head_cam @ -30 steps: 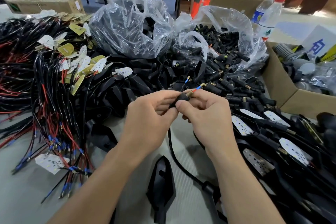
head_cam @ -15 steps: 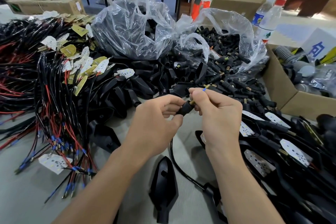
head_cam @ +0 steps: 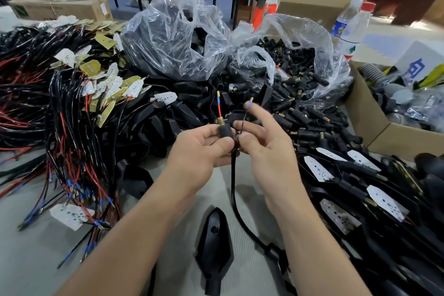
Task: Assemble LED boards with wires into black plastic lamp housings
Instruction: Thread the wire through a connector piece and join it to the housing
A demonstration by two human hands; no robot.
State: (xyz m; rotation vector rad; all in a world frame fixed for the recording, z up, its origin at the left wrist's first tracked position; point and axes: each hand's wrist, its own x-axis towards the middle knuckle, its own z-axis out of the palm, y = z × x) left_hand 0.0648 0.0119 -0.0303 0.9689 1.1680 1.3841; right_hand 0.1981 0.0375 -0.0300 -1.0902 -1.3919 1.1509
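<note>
A grey desk [head_cam: 36,259] is heaped with wire bundles [head_cam: 60,127] and LED boards [head_cam: 384,202], with two plastic bags [head_cam: 173,38] behind. Above its middle, the left hand [head_cam: 199,151] has its fingers curled round a black stem [head_cam: 224,131], and a red wire [head_cam: 219,108] stands out of the stem's brass top. The right hand [head_cam: 266,149] pinches a thin black wire [head_cam: 244,116] just beside the stem. A lone housing [head_cam: 215,247] lies on the desk below the hands.
</note>
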